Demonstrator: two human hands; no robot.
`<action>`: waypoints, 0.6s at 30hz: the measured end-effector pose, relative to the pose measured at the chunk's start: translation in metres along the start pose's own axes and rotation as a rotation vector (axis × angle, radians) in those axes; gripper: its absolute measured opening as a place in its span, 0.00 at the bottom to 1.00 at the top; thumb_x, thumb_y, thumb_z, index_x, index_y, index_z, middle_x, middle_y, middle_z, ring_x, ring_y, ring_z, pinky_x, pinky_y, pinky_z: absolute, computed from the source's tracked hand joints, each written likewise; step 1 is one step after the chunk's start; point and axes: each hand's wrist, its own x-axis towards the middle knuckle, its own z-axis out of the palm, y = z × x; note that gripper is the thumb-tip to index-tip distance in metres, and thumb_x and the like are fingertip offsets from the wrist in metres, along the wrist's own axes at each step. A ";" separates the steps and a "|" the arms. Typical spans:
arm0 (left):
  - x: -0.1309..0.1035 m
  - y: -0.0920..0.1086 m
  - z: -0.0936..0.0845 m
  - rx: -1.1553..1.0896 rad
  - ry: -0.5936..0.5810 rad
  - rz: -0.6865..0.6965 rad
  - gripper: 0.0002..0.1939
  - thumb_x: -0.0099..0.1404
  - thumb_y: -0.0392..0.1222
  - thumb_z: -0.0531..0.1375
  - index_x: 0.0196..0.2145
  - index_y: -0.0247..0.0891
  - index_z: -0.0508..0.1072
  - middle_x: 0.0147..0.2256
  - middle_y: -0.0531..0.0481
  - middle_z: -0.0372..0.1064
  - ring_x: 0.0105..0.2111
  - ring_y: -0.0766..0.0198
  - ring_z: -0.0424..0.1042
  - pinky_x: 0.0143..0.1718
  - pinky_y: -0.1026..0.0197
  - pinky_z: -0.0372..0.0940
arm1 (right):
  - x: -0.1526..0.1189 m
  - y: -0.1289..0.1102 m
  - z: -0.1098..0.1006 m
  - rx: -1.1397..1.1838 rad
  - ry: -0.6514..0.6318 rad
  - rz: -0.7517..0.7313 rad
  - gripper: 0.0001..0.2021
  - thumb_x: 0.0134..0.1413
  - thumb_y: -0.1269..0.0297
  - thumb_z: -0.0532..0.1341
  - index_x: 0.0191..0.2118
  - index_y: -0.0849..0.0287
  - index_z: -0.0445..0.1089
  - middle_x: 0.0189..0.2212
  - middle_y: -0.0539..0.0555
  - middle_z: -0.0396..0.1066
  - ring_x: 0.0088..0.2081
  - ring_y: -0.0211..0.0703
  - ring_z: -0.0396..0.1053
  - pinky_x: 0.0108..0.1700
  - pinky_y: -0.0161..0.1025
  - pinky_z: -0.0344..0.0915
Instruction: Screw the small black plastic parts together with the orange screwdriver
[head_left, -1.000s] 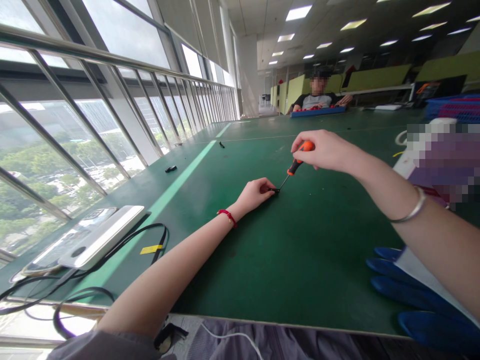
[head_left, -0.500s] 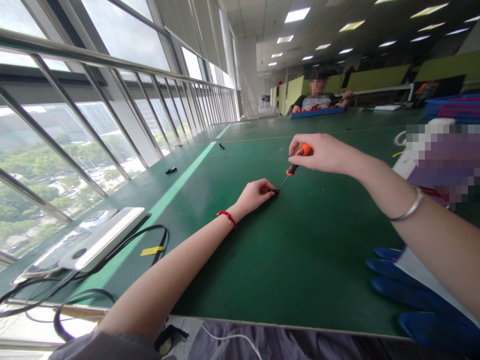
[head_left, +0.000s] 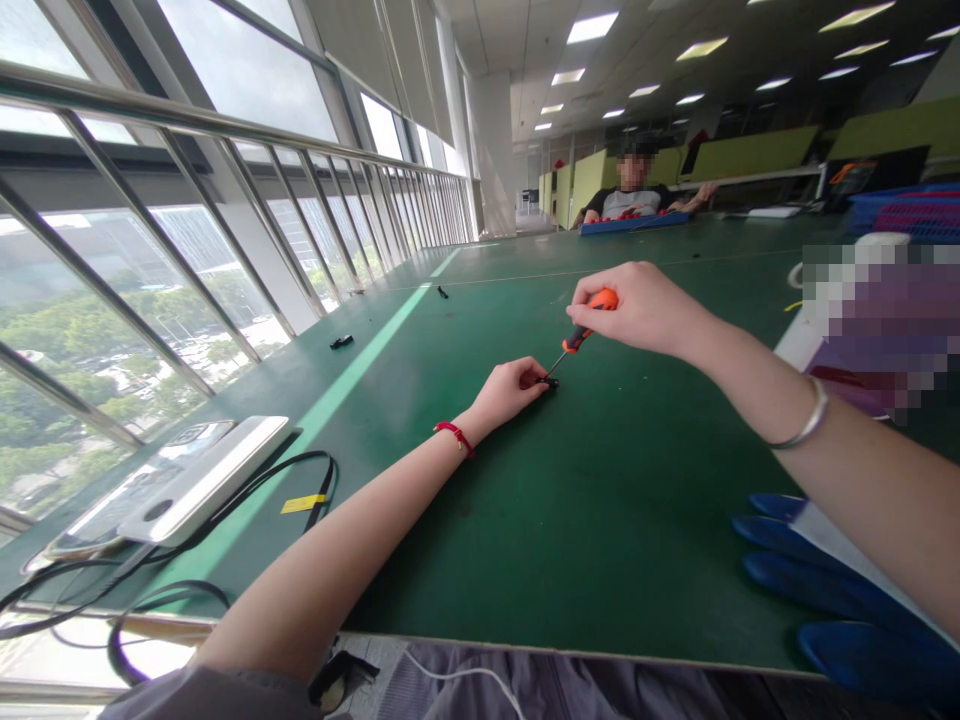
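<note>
My right hand (head_left: 637, 308) is closed around the orange and black handle of a screwdriver (head_left: 577, 335), which slants down to the left. The shaft's tip reaches a small black part (head_left: 551, 382) on the green table (head_left: 570, 540). Pinched between the fingers of my left hand (head_left: 511, 388), that part lies low against the tabletop. Its exact kind is too small to make out, and my fingers cover some of it.
Two small black pieces (head_left: 341, 342) (head_left: 442, 292) lie to the left. A white power bank (head_left: 206, 480) with black cables is at the near left. Blue-fingered gloves (head_left: 825, 570) rest at the near right. Across the table, a person sits behind a blue tray (head_left: 634, 224).
My right hand has shifted slightly left with the screwdriver, which now leans more, its tip farther left on the black part. My left hand stays put. The person opposite has moved an arm outward.
</note>
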 end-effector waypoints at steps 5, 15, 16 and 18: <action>0.000 -0.001 0.000 0.003 -0.005 0.005 0.07 0.58 0.41 0.60 0.33 0.34 0.72 0.30 0.50 0.72 0.28 0.66 0.68 0.31 0.65 0.63 | 0.000 0.000 0.003 -0.006 -0.020 0.006 0.09 0.47 0.60 0.58 0.25 0.58 0.72 0.23 0.50 0.69 0.25 0.38 0.59 0.27 0.37 0.52; 0.000 -0.002 0.000 -0.011 -0.005 0.005 0.07 0.58 0.41 0.60 0.34 0.34 0.72 0.30 0.50 0.72 0.29 0.66 0.69 0.32 0.64 0.64 | -0.002 -0.004 0.002 -0.027 -0.028 0.022 0.10 0.48 0.59 0.57 0.25 0.57 0.72 0.23 0.51 0.70 0.25 0.39 0.60 0.27 0.37 0.51; 0.000 -0.002 0.000 -0.010 -0.006 0.005 0.07 0.58 0.41 0.60 0.33 0.34 0.72 0.30 0.50 0.72 0.29 0.66 0.69 0.32 0.64 0.64 | -0.002 -0.004 0.002 -0.027 -0.026 0.023 0.10 0.48 0.59 0.57 0.25 0.57 0.72 0.23 0.51 0.69 0.25 0.39 0.60 0.27 0.37 0.51; 0.000 -0.002 0.000 -0.012 -0.007 0.008 0.08 0.58 0.41 0.60 0.34 0.34 0.72 0.30 0.49 0.73 0.29 0.65 0.69 0.32 0.64 0.64 | -0.002 -0.003 0.003 -0.023 -0.022 0.022 0.10 0.48 0.59 0.57 0.25 0.57 0.72 0.22 0.51 0.69 0.25 0.39 0.60 0.27 0.37 0.52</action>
